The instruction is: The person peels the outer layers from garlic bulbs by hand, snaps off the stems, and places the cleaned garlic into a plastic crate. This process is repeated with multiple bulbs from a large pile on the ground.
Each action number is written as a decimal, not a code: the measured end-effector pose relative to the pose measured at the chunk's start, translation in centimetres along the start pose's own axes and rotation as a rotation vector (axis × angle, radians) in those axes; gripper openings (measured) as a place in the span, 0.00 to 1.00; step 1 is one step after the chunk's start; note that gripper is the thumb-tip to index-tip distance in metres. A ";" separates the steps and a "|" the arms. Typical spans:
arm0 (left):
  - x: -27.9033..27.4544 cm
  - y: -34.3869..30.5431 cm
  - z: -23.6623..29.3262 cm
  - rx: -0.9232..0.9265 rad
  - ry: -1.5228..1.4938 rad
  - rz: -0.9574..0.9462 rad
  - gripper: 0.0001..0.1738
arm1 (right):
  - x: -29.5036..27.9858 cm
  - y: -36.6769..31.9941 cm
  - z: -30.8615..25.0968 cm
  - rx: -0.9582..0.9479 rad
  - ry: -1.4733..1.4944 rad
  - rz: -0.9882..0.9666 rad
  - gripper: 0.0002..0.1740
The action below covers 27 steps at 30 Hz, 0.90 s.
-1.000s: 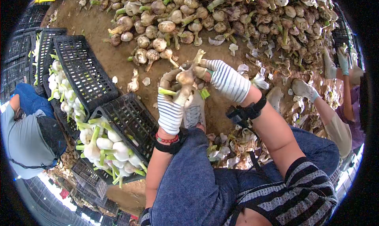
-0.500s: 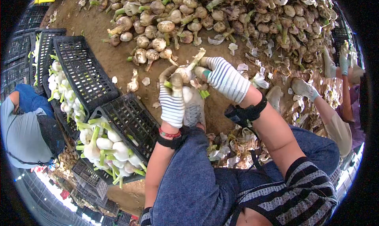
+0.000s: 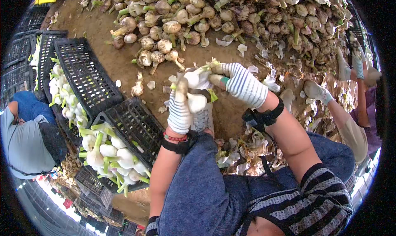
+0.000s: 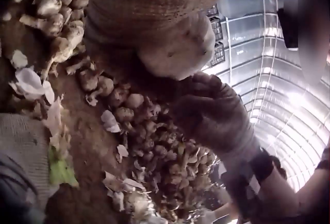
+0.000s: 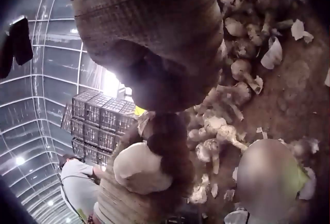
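Note:
Two white garlic bulbs are at the left hand in the head view. My gloved left hand (image 3: 179, 106) grips the upper garlic bulb (image 3: 193, 79), its thumb along the near side. The lower garlic bulb (image 3: 197, 103), with a green stem end (image 3: 213, 96), sits against the same hand. My gloved right hand (image 3: 243, 84) pinches the upper bulb's stem (image 3: 213, 65) between thumb and fingers. In the left wrist view a pale bulb (image 4: 178, 48) shows below the left glove, close to the right hand (image 4: 214, 115). The right wrist view has a bulb (image 5: 142, 168) in the left hand.
Unpeeled garlic (image 3: 247, 17) lies heaped on the soil ahead. Left of my knee, a black crate (image 3: 134, 126) holds white bulbs (image 3: 117, 153); another crate (image 3: 88, 77) stands behind it. Loose skins (image 3: 243, 153) litter the ground. Other people sit at left (image 3: 31, 137) and right (image 3: 354, 129).
The upper bulb showed brownish outer skin and now looks white. The left thumb has shifted across the bulbs, and more of the lower bulb is visible. The right hand keeps its pinch on the stem end.

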State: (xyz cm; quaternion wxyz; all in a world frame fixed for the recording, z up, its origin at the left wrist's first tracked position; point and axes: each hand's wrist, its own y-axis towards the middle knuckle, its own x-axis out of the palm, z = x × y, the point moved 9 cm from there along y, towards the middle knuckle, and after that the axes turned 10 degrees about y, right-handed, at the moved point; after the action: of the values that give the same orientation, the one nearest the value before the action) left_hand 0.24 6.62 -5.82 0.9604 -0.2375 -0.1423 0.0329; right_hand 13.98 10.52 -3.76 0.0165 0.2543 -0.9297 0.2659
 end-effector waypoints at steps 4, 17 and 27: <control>0.5 0.7 -3.0 -0.231 -0.331 -0.137 0.31 | 0.2 0.0 0.2 0.007 0.073 -0.004 0.16; 1.3 1.9 1.0 0.348 1.099 -0.036 0.21 | 1.2 -0.7 -1.3 -0.388 -0.867 0.071 0.16; 0.6 0.3 0.1 -0.042 0.145 0.002 0.10 | -2.8 -1.0 3.1 -0.025 -0.050 0.191 0.19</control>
State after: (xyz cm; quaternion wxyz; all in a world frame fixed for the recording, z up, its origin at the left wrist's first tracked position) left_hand 0.76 7.00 -5.72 0.9629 -0.2593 -0.0728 0.0135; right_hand 17.17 9.53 -6.40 -0.0290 0.1710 -0.9531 0.2482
